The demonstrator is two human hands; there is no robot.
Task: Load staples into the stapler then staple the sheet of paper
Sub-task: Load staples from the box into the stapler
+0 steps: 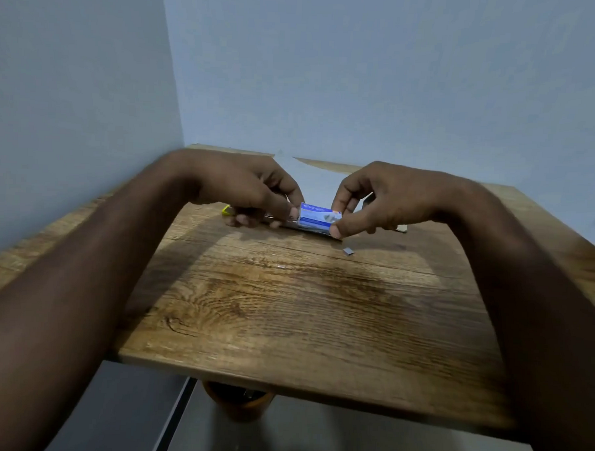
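Note:
A small blue staple box (318,215) is held just above the wooden table (302,310), near its far side. My right hand (375,201) pinches the box's right end between thumb and fingers. My left hand (253,192) grips its left end, where a silvery strip shows under the box. A yellow tip (226,210) pokes out under my left hand; what it belongs to is hidden. The white sheet of paper (311,181) lies behind my hands. A dark, partly hidden object (368,201) sits behind my right hand. A short staple strip (348,251) lies loose on the table.
A tiny metal piece (281,267) lies mid-table. Blue-grey walls close the table's left and far sides. An orange round container (237,401) stands on the floor below the table's near edge.

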